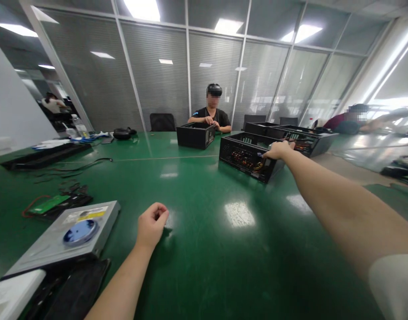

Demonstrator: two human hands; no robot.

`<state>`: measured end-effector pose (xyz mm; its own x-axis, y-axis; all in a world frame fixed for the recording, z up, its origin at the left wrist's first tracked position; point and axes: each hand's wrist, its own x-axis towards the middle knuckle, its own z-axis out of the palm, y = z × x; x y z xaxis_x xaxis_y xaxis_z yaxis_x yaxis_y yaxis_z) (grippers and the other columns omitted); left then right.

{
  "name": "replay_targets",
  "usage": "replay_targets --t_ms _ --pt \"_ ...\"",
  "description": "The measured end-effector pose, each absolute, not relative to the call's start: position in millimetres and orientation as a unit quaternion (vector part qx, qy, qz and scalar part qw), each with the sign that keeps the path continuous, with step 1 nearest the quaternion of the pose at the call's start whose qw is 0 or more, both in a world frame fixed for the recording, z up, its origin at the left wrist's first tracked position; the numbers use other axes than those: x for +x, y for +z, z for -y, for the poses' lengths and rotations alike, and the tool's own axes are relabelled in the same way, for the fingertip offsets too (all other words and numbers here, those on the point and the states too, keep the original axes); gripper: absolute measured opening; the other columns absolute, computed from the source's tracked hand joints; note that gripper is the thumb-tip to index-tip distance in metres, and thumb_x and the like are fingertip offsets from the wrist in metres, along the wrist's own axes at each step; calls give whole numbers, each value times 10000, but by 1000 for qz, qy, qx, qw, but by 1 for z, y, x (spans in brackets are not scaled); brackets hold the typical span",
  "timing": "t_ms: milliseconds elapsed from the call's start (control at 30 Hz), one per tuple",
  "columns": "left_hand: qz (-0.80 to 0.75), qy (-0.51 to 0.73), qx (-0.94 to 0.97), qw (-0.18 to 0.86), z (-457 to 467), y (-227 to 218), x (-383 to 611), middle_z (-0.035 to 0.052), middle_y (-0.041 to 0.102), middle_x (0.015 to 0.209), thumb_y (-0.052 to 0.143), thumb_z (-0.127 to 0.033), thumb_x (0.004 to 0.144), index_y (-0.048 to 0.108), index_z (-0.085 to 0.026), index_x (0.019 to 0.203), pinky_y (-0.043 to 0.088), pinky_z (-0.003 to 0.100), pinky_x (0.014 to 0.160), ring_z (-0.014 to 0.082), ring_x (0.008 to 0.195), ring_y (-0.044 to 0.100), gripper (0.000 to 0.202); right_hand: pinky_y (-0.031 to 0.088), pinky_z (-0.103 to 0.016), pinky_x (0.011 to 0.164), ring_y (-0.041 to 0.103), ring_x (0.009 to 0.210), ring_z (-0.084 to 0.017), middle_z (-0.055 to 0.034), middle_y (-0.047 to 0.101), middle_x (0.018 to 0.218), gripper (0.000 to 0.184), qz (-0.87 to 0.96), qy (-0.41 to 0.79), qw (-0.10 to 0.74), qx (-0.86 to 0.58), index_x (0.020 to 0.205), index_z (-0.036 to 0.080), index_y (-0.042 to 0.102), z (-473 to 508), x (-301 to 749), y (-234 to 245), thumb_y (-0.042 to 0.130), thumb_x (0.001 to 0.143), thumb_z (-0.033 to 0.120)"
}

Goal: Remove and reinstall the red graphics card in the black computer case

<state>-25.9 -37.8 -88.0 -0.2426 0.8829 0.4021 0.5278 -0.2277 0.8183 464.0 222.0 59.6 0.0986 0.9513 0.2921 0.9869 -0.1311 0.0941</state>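
Head view, taking straight ahead as twelve: gripping at one o'clock with the right hand [279, 150], holding the upper near corner of a black computer case [242, 158] in narrowed fingers, seemingly resting it on the green table [197, 262]. Holding the left hand [152, 224] at eleven, curling its fingers loosely, almost joining thumb and index; being unable to tell about anything small pinched between. Having a silver drive [53, 242] beside the left forearm at ten, bearing a blue disc-shaped thing [80, 232]. Facing a co-worker [223, 119] at twelve, busy at another open case [192, 138].

Possibly risking a twist or slip of the gripped case, by relying on one corner at arm's length. Perhaps also risking a knock against the other cases [320, 144] farther out at one, by leaving little room, or scraping bare fingers, by pressing on a thin rim.
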Motion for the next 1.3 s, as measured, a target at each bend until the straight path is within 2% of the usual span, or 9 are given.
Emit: replay_targets --t_ms 200,500,633,733,833,1000,1100,1200,1300 --pt "-594 523 583 183 37 -84 -21 -53 511 517 598 -395 776 588 -208 741 376 238 479 125 460 494 190 378 -479 953 591 1137 -386 -276 670 1156 658 644 -155 42 -748 1163 28 693 -150 430 62 607 855 603" --pt "-585 541 556 235 34 -82 -23 -55 547 498 640 -416 736 585 -210 753 397 233 444 127 414 502 214 462 -415 753 694 785 -303 -160 730 840 661 788 -128 -29 -602 870 151 720 98 360 106 357 947 698" --pt "-586 544 552 237 34 -82 -24 -54 559 506 657 -430 730 594 -210 766 403 233 437 129 414 507 231 441 -331 665 678 725 -232 -94 724 775 629 873 -71 14 -482 839 209 735 179 353 147 335 982 672" --pt "-585 537 562 233 34 -84 -26 -55 562 510 664 -436 743 596 -214 772 408 234 445 130 420 511 234 453 -315 697 685 786 -219 -78 743 856 486 889 -103 53 -442 1020 207 744 167 355 172 490 952 615" --pt "-586 526 572 232 33 -86 -28 -51 566 511 673 -442 745 602 -212 777 407 236 454 134 424 513 243 469 -316 701 693 822 -221 -79 756 942 454 906 -110 -3 -409 1113 195 728 106 348 171 570 922 576" --pt "-590 517 563 259 31 -85 -29 -45 578 531 687 -474 742 603 -206 797 412 242 454 140 439 517 286 513 -369 728 712 954 -329 -188 731 1098 621 898 -114 -174 -387 1176 126 711 8 319 107 689 803 621" --pt "-604 502 560 265 29 -86 -30 -42 578 542 689 -503 755 609 -204 807 413 241 456 142 456 523 313 532 -368 775 702 1023 -338 -181 705 1164 732 902 -81 -228 -357 1248 146 675 -15 308 62 793 701 618" --pt "-618 486 560 262 27 -88 -31 -36 587 552 684 -518 770 616 -206 796 423 244 466 146 467 534 320 541 -348 775 693 1058 -325 -161 662 1249 829 911 -73 -242 -327 1332 169 613 -20 306 38 887 631 515" --pt "-627 481 556 258 25 -90 -30 -37 588 551 685 -523 768 620 -210 783 425 245 467 144 463 537 320 538 -331 767 697 1045 -307 -166 644 1279 705 910 -72 -255 -319 1288 145 639 -20 306 37 894 666 360"
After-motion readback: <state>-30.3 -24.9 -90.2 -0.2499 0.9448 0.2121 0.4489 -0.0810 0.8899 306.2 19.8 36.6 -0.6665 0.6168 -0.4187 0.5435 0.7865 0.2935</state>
